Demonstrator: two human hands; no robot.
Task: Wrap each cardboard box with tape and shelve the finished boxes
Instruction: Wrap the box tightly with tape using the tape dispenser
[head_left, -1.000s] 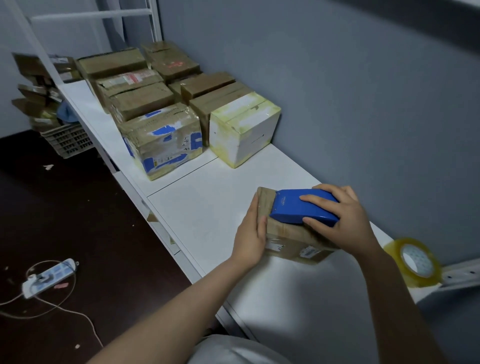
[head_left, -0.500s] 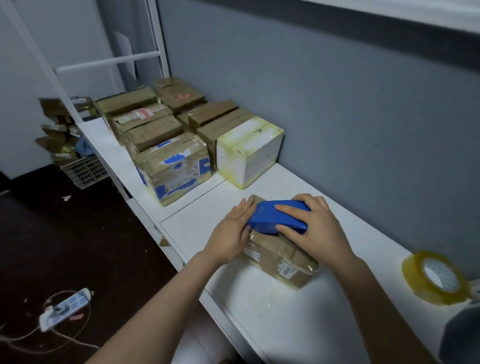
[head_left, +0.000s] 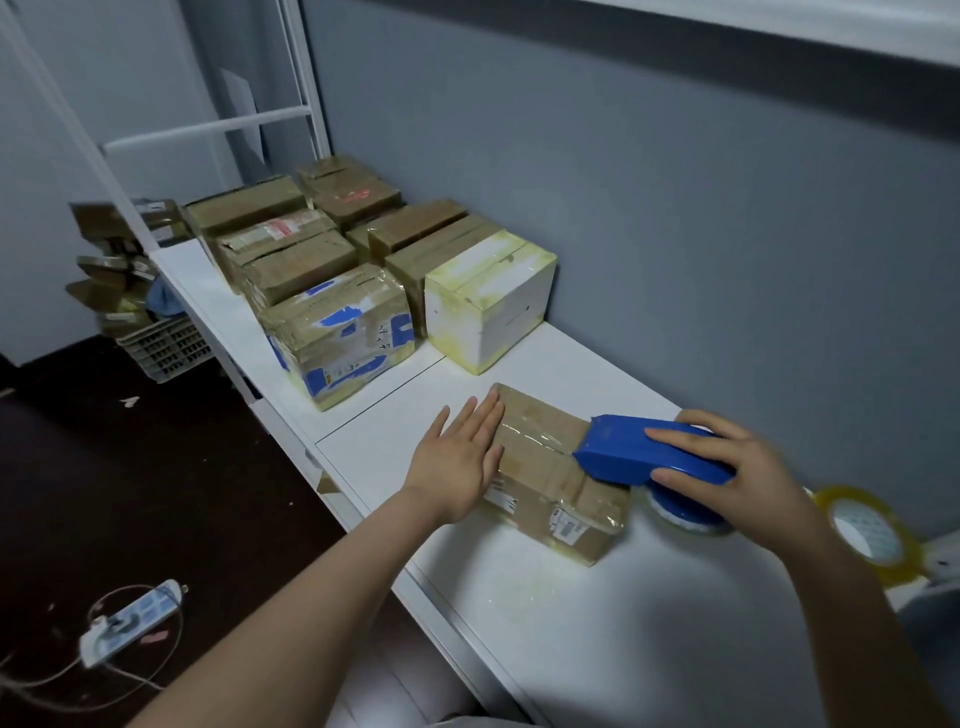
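A small brown cardboard box (head_left: 550, 467) lies on the white shelf (head_left: 597, 623) in front of me, with shiny clear tape across its top. My left hand (head_left: 462, 457) rests flat with straight fingers on the box's left end. My right hand (head_left: 737, 467) grips a blue tape dispenser (head_left: 639, 452), its nose on the box's right top edge. The dispenser's tape roll hangs off the box's right side. Several taped boxes (head_left: 337, 332) and a white box (head_left: 488, 306) stand in rows farther left on the shelf.
A spare roll of clear tape (head_left: 867, 535) lies at the right by the grey wall. Below the shelf on the dark floor are a power strip (head_left: 130, 623) with cable and a plastic crate (head_left: 161, 348) holding more boxes. A white frame post (head_left: 306, 104) rises at the shelf's far end.
My right hand has dragged the dispenser from the box's left end to its right edge, laying tape along the top. My left hand has flattened onto the box's left end.
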